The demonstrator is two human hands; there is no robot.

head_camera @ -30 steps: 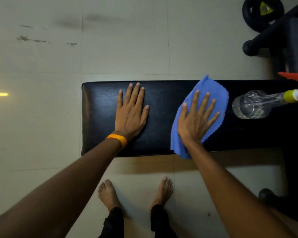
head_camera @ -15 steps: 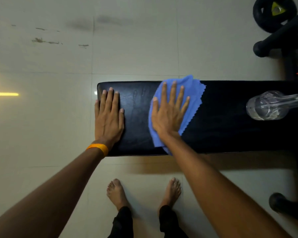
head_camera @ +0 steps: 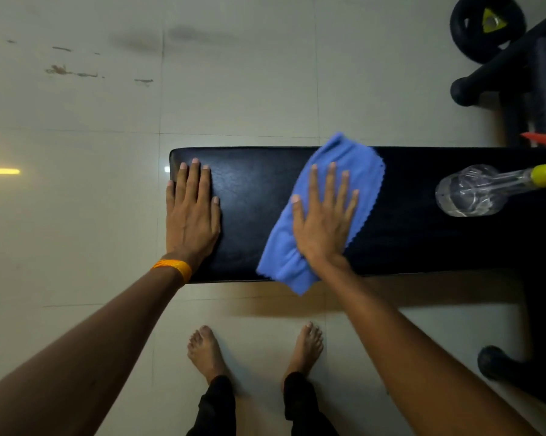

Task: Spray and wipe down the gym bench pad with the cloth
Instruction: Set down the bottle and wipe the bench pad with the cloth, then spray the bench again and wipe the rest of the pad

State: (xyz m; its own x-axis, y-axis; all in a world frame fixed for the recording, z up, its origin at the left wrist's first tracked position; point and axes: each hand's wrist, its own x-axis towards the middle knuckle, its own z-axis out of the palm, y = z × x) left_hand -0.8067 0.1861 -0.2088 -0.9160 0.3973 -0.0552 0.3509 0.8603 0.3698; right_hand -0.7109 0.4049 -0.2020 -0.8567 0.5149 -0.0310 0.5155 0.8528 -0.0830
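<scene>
Cloth (head_camera: 328, 209) lies flat under right hand (head_camera: 323, 225).

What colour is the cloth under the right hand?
Blue cloth, clearest in the head view.

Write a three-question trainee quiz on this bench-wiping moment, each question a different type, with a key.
1. True or false: the spray bottle stands upright on the bench pad.
2. Which hand presses the blue cloth? A) left hand B) right hand C) both
3. Fill in: the left wrist wears an orange ____.

Key
1. False: it lies on its side at the pad's right end.
2. B: the right hand lies flat on the cloth, fingers spread; the left rests bare on the pad's left end.
3. Band.
</scene>
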